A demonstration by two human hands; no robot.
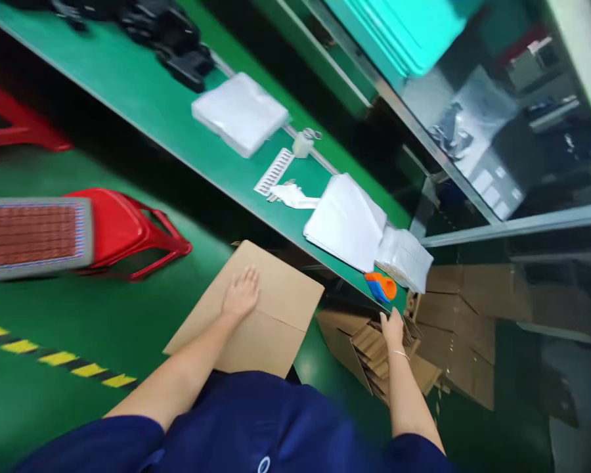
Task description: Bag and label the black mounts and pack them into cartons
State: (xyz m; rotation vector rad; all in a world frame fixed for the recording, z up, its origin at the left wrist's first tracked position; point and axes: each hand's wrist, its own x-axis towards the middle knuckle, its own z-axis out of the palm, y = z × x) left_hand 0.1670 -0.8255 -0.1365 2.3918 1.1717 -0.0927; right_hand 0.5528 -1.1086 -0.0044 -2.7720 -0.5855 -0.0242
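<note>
My left hand (240,293) lies flat with fingers spread on a flattened brown cardboard box (256,322) held over the green floor beside a long green workbench (142,98). My right hand (392,328) reaches down into a stack of folded cardboard pieces (374,355) under the bench end; its fingers curl against the cardboard, and whether they grip a piece is hidden. An orange and blue tape dispenser (381,286) sits on the bench edge just above that hand.
On the bench lie white bag stacks (240,113), white sheets (347,223), a label strip (274,172) and black parts (177,46). Red plastic stools (128,230) stand on the floor at left. More cardboard boxes (467,328) stand at right. Yellow-black floor tape (59,359) runs at lower left.
</note>
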